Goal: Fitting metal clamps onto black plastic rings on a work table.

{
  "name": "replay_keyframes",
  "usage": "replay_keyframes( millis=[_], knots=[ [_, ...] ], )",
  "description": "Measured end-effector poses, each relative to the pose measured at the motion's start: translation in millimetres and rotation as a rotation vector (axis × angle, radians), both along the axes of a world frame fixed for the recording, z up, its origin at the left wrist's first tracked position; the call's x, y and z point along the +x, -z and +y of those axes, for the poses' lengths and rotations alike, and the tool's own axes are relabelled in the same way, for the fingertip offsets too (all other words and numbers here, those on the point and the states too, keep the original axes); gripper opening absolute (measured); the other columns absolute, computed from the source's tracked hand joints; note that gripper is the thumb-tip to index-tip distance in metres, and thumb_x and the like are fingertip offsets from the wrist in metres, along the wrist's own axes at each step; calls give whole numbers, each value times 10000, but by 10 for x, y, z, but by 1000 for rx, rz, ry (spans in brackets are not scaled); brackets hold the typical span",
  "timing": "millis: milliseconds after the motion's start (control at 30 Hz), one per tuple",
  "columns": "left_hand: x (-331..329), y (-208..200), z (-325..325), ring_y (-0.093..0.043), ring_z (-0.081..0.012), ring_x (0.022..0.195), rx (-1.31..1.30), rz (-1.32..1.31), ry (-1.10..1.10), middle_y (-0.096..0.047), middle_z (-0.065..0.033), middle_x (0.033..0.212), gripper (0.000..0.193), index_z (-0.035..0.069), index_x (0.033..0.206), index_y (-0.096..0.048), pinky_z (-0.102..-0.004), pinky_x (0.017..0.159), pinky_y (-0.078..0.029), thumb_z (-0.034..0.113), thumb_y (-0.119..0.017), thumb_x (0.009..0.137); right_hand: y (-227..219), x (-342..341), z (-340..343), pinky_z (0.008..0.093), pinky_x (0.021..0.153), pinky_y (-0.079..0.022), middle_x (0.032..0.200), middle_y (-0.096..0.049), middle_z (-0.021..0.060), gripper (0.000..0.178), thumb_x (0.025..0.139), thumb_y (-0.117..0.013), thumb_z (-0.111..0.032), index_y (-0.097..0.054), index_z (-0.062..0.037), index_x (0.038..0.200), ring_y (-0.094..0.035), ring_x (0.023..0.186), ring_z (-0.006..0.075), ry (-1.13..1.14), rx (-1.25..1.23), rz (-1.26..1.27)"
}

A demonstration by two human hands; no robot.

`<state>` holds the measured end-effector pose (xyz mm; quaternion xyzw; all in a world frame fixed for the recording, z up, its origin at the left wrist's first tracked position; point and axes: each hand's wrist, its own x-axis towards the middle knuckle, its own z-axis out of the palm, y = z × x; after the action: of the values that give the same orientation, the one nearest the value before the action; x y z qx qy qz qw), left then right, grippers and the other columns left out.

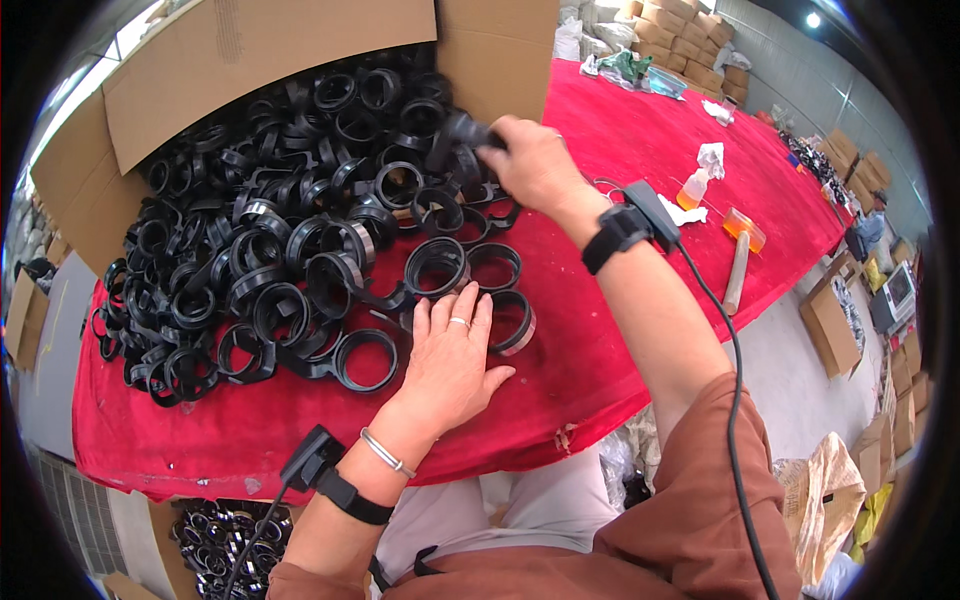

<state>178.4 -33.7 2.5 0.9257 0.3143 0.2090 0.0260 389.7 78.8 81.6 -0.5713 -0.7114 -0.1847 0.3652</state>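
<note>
A heap of black ring-shaped parts point(300, 240), some with a side arm and a few with a silver band, spills from a cardboard box onto a red-covered table. My right hand point(540, 168) is closed on a black ring part point(460, 138), slightly smeared by motion, over the heap's right edge. Nearer me, my left hand point(445, 365) lies with fingers stretched out and holds nothing. Its fingertips rest at a black ring point(437, 266). By its thumb side a ring with a silver band point(514, 325) sits on the cloth.
The cardboard box point(270, 60) encloses the heap's back. On the red cloth point(620, 270) at right are an orange-headed mallet point(738, 270) and a bottle of orange liquid point(692, 190). A carton of rings point(225, 545) stands below the table's near edge. Cables hang from both wrist straps.
</note>
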Motion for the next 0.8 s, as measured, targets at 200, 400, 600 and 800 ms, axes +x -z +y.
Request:
replay_keyframes(
  millis=[200,400,600,800],
  knots=[
    [-16,-48,-177,-356,-380,1250,0,-236,108,-365,-216,1362,788,-61,1316,-386,-474,1070,-301,163,-779,672,-173,372,-762,322,545,-468,651,-613,105,208,866,-632,-208,-593,-4,882,-600,571,191,-30,54,666],
    [-54,-128,-383,-441,-352,1199,-90,-632,140,-396,-249,1326,547,-94,1314,-385,-412,1036,-351,76,-541,818,374,368,-1969,247,530,-509,812,-607,35,86,938,-518,-70,-571,-16,981,-598,649,101,-392,-292,1005],
    [-15,-331,-652,-657,-329,858,-2002,-832,309,-628,-250,1037,457,-78,1244,-461,-378,784,-534,304,-413,998,473,-127,-2321,279,658,-472,839,-620,60,145,888,-580,-22,-583,-33,1032,-587,772,114,-489,-518,771],
    [-307,-55,-845,-664,-287,664,-2137,-1133,387,-645,-284,952,326,-43,1142,-516,-358,632,-560,225,-498,957,564,838,-1720,391,792,-516,1049,-611,183,650,694,-778,-234,-512,29,1225,-620,936,278,130,-364,576]
  ],
)
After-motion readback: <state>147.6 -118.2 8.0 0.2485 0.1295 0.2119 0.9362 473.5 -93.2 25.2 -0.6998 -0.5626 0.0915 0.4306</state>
